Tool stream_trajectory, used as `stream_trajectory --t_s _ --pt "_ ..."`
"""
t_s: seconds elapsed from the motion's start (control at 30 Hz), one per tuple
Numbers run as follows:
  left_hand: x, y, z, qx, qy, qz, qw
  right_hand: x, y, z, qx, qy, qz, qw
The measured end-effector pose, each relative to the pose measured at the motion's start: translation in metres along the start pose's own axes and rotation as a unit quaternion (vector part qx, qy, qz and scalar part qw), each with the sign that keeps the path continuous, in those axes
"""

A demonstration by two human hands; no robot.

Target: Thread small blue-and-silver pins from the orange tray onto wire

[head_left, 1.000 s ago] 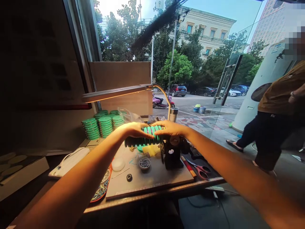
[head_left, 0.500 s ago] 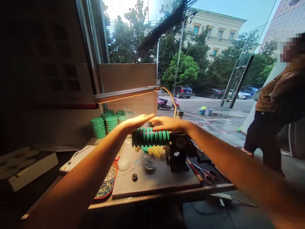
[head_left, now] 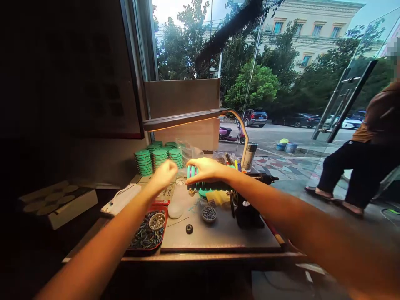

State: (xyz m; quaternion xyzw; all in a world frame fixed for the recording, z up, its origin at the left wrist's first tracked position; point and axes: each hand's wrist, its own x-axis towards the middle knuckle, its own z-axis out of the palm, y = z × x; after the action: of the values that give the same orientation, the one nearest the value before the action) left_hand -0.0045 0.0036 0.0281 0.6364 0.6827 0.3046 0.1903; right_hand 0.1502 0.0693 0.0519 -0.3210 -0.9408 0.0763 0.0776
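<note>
My right hand point(head_left: 208, 170) curves over the left end of a row of green rings point(head_left: 191, 171) on the horizontal shaft of a small black machine point(head_left: 248, 210). Its thumb and fingers lie against the rings, and the hand covers much of the row. To the left, apart from the shaft, is my left hand point(head_left: 165, 175), its fingers curled in; whatever they may hold is hidden. Just behind it stand several stacks of green discs point(head_left: 160, 158). Below the shaft are a bowl of small grey pieces point(head_left: 208, 213) and a small dark ring point(head_left: 189, 228).
A red tray point(head_left: 165, 235) of small metal parts, holding a small bowl point(head_left: 156, 221), sits at left on the board. A long lamp point(head_left: 184, 118) spans above the hands. A can point(head_left: 250, 156) stands behind. At right, a person point(head_left: 359, 154) is beyond the table.
My left hand has come away from the rings to the left and curled up. My right hand has gone from lying flat above the rings to gripping their left end. The view has shifted left.
</note>
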Motion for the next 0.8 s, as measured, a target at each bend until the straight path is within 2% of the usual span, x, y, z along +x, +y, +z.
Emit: stream_trajectory --t_s 0.07,0.17,0.27,0.33,0.4,0.5,0.57,0.63,0.8 --pt "-0.026 -0.018 0.022 0.073 -0.046 0.004 0.996 0.0 0.001 0.003 0.001 0.005 0.0 1.0" --pt "-0.06 -0.032 0.062 0.134 -0.096 0.009 0.986 0.0 0.002 0.005 0.002 0.011 0.0 1.0" --pt "-0.07 -0.038 0.083 0.135 -0.108 0.012 0.985 -0.001 0.002 0.006 0.0 0.014 0.002 1.0" --pt "-0.063 -0.041 0.078 0.106 -0.107 0.022 0.988 -0.002 0.002 0.006 -0.001 0.014 0.001 1.0" --pt "-0.048 -0.045 0.06 0.056 -0.094 0.031 0.993 -0.002 0.002 0.007 -0.002 0.016 -0.001 1.0" --pt "-0.022 -0.045 0.027 -0.039 -0.047 0.022 0.998 -0.001 0.003 0.01 -0.002 0.022 -0.005 1.0" --pt "-0.008 -0.041 0.013 -0.102 -0.029 0.03 0.994 0.0 0.003 0.011 -0.002 0.025 -0.007 1.0" --pt "0.0 -0.035 0.011 -0.151 -0.03 0.044 0.987 0.0 0.003 0.012 -0.001 0.026 -0.01 1.0" --pt "0.001 -0.029 0.026 -0.206 -0.025 0.076 0.975 -0.002 0.002 0.011 0.003 0.027 -0.013 1.0"
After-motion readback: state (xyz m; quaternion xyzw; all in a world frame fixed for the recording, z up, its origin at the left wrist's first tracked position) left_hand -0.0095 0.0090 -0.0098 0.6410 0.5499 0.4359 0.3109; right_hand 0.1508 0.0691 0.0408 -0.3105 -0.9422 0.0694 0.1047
